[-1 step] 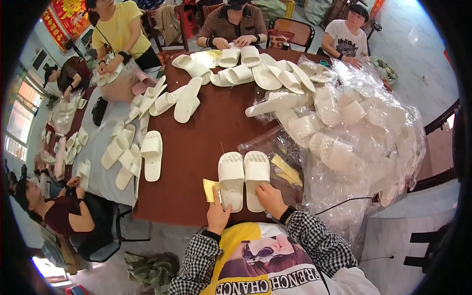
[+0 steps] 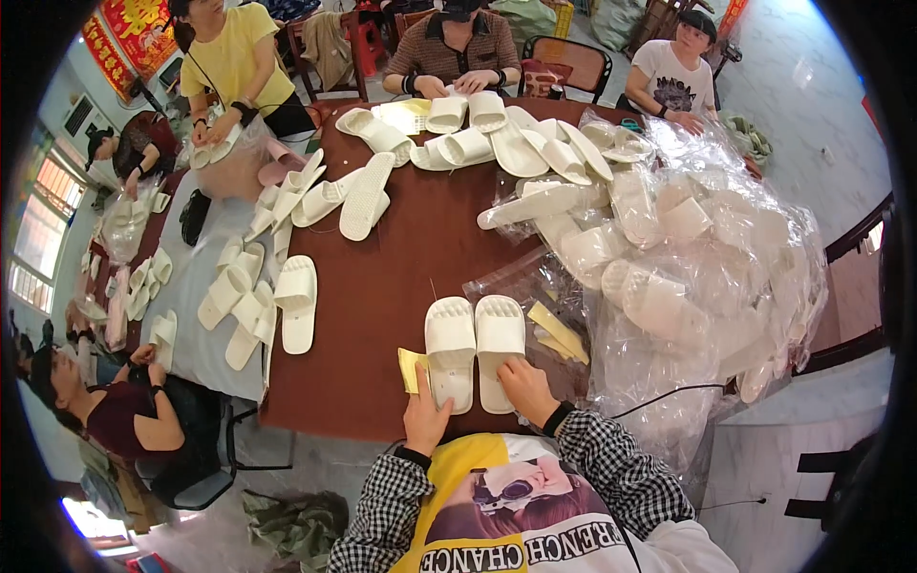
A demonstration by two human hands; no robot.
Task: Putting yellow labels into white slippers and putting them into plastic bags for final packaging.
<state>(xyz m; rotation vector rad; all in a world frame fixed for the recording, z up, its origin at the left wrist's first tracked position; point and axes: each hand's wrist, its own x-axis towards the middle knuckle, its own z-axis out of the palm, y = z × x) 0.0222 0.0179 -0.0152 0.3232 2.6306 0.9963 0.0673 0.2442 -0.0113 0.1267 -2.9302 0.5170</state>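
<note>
A bright, evenly lit indoor scene seen through a circular fisheye lens, with black corners around the round picture. Daylight enters from windows (image 2: pixel 38 239) at the far left, which are washed out to white. Clear plastic bags (image 2: pixel 707 277) on the right catch soft glare. Shadows are faint. Straight edges bend strongly near the rim, where detail softens; the centre is sharp.

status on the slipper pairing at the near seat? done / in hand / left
Done: many white slippers already sit in clear bags piled on the right. In hand: one pair of white slippers lies side by side at the table edge, left hand and right hand on its heels, a yellow card beside it. Left: loose slippers spread across the far table, unbagged.
</note>
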